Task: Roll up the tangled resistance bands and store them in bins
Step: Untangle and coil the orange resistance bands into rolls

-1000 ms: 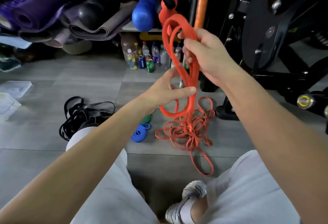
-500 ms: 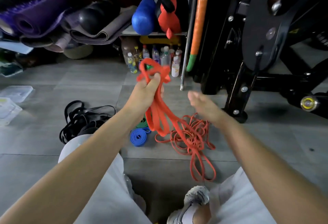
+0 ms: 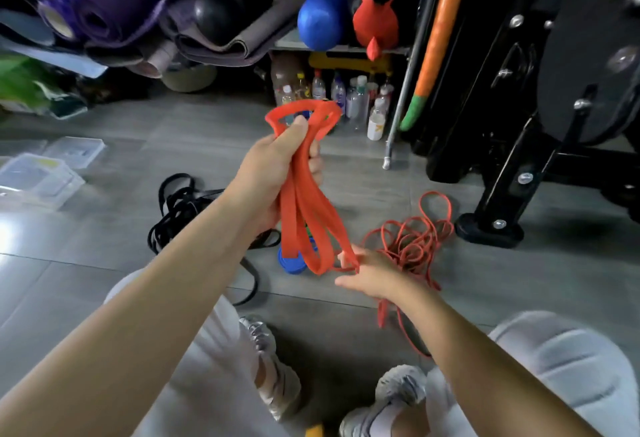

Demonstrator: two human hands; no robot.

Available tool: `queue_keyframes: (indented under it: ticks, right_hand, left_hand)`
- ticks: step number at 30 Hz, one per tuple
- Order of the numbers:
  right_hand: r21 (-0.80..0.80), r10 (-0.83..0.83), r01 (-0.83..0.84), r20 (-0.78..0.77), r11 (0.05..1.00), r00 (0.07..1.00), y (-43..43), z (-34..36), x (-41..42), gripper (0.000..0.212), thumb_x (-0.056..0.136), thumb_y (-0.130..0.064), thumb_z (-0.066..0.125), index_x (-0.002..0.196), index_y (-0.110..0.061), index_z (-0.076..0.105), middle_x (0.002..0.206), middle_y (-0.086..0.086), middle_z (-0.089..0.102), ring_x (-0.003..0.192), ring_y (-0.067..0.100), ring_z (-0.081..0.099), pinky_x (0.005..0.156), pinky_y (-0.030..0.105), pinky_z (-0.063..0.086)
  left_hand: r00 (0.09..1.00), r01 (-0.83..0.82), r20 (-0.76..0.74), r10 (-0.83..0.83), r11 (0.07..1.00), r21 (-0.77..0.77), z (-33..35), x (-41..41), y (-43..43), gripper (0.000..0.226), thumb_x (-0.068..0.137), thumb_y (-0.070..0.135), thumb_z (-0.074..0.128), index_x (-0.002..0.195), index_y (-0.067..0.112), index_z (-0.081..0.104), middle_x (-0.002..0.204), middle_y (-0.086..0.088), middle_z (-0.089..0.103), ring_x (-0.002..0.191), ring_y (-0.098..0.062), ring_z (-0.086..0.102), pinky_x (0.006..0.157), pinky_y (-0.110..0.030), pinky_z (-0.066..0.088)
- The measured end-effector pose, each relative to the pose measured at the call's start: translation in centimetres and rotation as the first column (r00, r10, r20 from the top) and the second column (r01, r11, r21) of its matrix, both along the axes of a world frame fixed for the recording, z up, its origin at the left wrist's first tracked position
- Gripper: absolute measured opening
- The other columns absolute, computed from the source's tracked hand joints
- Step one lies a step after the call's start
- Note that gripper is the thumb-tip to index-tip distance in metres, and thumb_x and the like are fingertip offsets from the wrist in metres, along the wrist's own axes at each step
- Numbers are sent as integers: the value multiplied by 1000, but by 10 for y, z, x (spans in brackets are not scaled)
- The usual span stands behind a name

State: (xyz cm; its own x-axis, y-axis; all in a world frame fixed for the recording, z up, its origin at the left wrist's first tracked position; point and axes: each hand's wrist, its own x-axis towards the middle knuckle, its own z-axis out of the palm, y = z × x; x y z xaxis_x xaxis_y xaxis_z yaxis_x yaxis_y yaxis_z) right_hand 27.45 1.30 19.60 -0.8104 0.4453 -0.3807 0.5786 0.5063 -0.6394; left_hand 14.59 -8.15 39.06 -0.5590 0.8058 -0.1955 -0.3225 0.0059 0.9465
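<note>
**Orange band gathered in loops above gym floor**

Orange and broad, a resistance band point(image 3: 304, 228) hangs in several long loops from a person's left hand point(image 3: 273, 173). The fingers and thumb are curled tight round the bundle near its top, above the grey tiled floor point(image 3: 346, 176). The right hand point(image 3: 372, 275) reaches to the lowest loop with fingers stretched out. A thin orange strand crosses the fingertips, but whether they pinch it cannot be told. Just beyond that hand, a tangle of thin orange bands point(image 3: 415, 239) lies on the floor. A rolled blue band point(image 3: 291, 265) sits under the hanging loops, and a heap of black bands point(image 3: 180, 208) lies to its left. Clear plastic bins point(image 3: 38, 176) stand near the floor's left edge. Bottles point(image 3: 346, 93) line the far edge below rolled mats point(image 3: 104, 10), and a black machine frame point(image 3: 519, 176) stands at right.
</note>
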Motion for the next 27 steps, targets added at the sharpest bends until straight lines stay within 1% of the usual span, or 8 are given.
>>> queue_keyframes:
  ticks: [7, 11, 13, 17, 18, 20, 24, 27]
  right_hand:
    - [176, -67, 28, 220, 984, 973, 19, -38, 53, 14, 89, -29, 54, 103, -25, 54, 100, 2, 66, 93, 25, 63, 71, 28, 43]
    - [171, -329, 334, -54, 927, 943, 43, -9, 50, 20, 95, -25, 50, 103, -13, 63, 98, 11, 70, 95, 29, 65, 75, 28, 46]
    - [116, -442, 466, -183, 877, 878, 66, 22, 43, 22, 95, -24, 50, 98, -8, 65, 97, 15, 71, 96, 30, 64, 77, 26, 44]
    - [-179, -613, 604, -434, 776, 660, 89, 95, 33, 17, 93, -26, 53, 77, -20, 55, 82, 15, 68, 79, 31, 69, 78, 46, 55]
    - [-253, -623, 585, -491, 771, 609, 87, 113, 32, 16, 93, -22, 54, 78, -21, 53, 75, 12, 69, 69, 23, 70, 70, 40, 58]
    - [-302, -553, 466, -523, 832, 649, 77, 142, 25, 14, 95, -15, 52, 81, -16, 52, 65, 6, 68, 51, 11, 67, 52, 27, 56]
    - [33, -264, 337, -549, 941, 793, 64, 172, 16, 22, 86, -31, 59, 79, -11, 61, 75, 18, 69, 70, 30, 69, 71, 49, 56]
    - [-288, -410, 292, -618, 912, 670, 66, 174, 23, 9, 89, -15, 61, 81, -19, 61, 82, 12, 70, 75, 20, 70, 74, 37, 58]
  left_hand:
    - [988, -153, 36, 150, 980, 129, 18, -27, -18, 49, 101, 32, 36, 58, 16, 53, 48, 6, 43, 41, -6, 37, 44, -16, 35]
    - [947, -247, -223, 232, 968, -39, -7, -45, -16, 41, 99, 38, 42, 64, 17, 49, 48, 6, 50, 46, -11, 44, 53, -25, 40]
    - [918, -211, -373, 135, 962, -171, -21, -42, -12, 44, 97, 45, 42, 62, 18, 50, 53, 3, 54, 50, -14, 48, 58, -30, 42]
    - [845, -94, -524, -107, 935, -343, -40, -8, -2, 48, 91, 47, 51, 57, 12, 52, 55, -2, 56, 45, -13, 48, 51, -25, 40]
    - [836, -63, -530, -142, 935, -350, -45, 1, 3, 47, 88, 45, 58, 56, 10, 52, 50, 1, 53, 42, -10, 46, 49, -23, 38]
    - [822, 6, -532, -204, 936, -351, -52, 17, 16, 38, 81, 37, 70, 62, 9, 53, 51, 2, 51, 46, -9, 45, 50, -24, 37]
    - [824, 136, -488, -288, 936, -324, -52, 43, 43, 23, 74, 25, 79, 80, 11, 61, 61, 4, 62, 52, -7, 56, 54, -23, 49]
    - [822, 79, -526, -218, 959, -274, -42, 45, 53, 19, 80, 19, 72, 74, 7, 59, 58, -1, 63, 46, -9, 56, 49, -25, 51]
